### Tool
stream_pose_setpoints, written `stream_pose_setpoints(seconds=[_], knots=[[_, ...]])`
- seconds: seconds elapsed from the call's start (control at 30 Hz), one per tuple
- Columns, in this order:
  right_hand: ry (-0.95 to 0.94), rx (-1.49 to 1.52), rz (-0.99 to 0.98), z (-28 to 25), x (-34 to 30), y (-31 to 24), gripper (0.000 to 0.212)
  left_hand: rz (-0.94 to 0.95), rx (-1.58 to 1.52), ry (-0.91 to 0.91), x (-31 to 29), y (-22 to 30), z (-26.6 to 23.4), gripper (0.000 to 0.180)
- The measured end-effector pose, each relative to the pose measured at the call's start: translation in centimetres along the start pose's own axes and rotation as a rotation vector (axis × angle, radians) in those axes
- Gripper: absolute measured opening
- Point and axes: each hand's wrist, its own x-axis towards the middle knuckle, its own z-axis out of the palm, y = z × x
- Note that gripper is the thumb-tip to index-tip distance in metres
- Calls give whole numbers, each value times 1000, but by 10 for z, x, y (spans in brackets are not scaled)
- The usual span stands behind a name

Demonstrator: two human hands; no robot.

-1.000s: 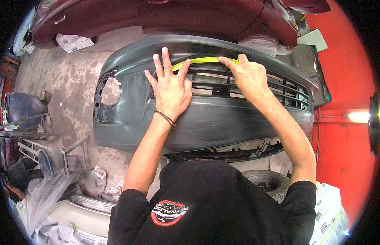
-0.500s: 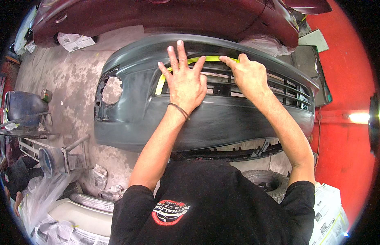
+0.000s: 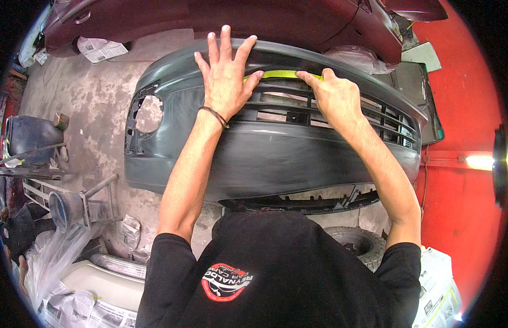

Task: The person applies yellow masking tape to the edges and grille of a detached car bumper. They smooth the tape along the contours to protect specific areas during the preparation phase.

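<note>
In the head view, a strip of yellow-green masking tape (image 3: 280, 74) lies along the upper edge of the grille opening in a dark bumper cover (image 3: 254, 164). The left hand (image 3: 225, 82) is flat with fingers spread, grasping nothing, its thumb on the tape; the palm hides the opening's left end. The right hand (image 3: 338, 98) is curled, thumb tip at the tape; whether its folded fingers grip any tape cannot be told. That forearm covers part of the grille (image 3: 382, 116). The black shirt (image 3: 297, 262) partly hides a tire (image 3: 363, 240); the maroon car (image 3: 155, 22) is cut off above.
</note>
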Motion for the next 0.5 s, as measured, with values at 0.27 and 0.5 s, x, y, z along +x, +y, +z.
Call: stream_pose_setpoints(seconds=[0.27, 0.5], knots=[[39, 26, -31, 2, -4, 4, 52, -12, 69, -118, -51, 57, -9, 62], [61, 35, -45, -11, -6, 5, 53, -43, 134, -159, -50, 61, -1, 62]])
